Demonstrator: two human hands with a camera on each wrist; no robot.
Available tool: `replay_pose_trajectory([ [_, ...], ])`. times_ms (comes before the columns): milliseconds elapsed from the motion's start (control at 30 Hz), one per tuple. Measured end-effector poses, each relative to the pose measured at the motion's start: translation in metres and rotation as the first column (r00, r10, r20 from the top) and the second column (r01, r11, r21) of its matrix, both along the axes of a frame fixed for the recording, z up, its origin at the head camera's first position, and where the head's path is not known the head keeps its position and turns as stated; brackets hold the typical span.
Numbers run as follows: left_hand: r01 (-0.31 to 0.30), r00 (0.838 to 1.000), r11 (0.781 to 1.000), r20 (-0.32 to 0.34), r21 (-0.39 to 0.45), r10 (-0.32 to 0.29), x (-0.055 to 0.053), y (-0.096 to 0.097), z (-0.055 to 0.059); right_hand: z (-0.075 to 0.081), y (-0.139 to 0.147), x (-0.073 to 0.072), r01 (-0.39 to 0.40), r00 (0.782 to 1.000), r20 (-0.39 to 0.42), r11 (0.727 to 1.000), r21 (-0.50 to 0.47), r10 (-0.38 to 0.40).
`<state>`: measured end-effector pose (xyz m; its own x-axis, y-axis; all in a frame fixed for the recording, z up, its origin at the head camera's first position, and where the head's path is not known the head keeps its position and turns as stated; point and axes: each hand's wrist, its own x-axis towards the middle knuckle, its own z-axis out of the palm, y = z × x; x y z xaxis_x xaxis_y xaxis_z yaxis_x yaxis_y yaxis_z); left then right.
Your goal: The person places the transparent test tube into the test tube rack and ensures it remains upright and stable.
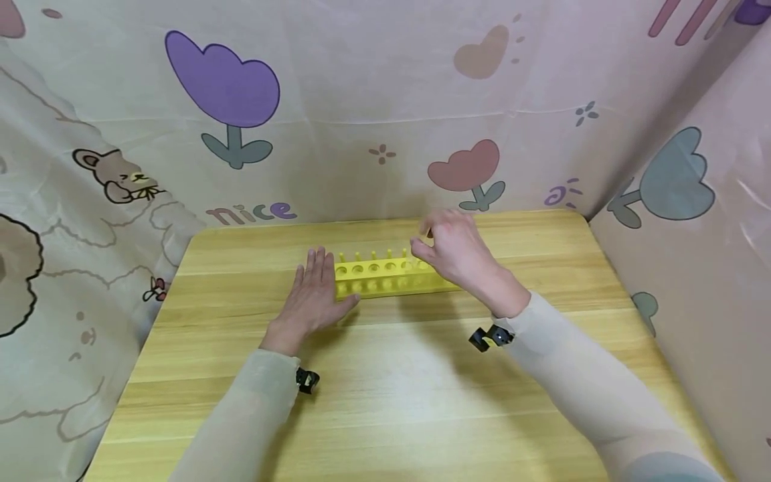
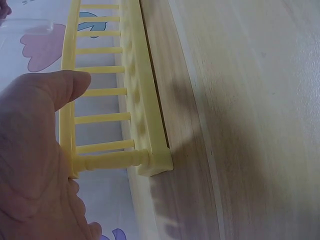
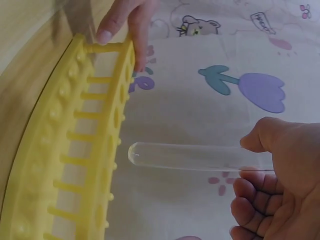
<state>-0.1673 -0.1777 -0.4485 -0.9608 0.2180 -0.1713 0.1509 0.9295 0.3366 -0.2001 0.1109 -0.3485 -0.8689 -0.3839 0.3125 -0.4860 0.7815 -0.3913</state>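
A yellow test tube rack (image 1: 391, 284) stands on the table, with a row of round holes along its top and short pegs behind them. My left hand (image 1: 313, 294) rests against its left end, fingers straight and thumb (image 2: 72, 87) out along the front side. Above the rack's right half, my right hand (image 1: 458, 251) pinches a clear test tube (image 3: 190, 156) near its upper end between thumb and curled fingers. The tube's rounded bottom points at the rack's top and shows apart from it in the right wrist view.
The wooden table (image 1: 391, 402) runs back to a patterned cloth (image 1: 337, 154) hung behind it and at both sides. Each wrist bears a small black camera mount, one by the left sleeve (image 1: 241, 402) and one by the right sleeve (image 1: 578, 361).
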Motion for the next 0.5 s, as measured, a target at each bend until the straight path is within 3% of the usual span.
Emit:
replay_pose_trajectory([
  [500, 0.011, 1.000, 1.000, 0.004, 0.014, -0.011, 0.000, 0.001, -0.001, -0.041, -0.014, -0.014, -0.022, 0.994, 0.105, 0.994, 0.103, 0.011],
])
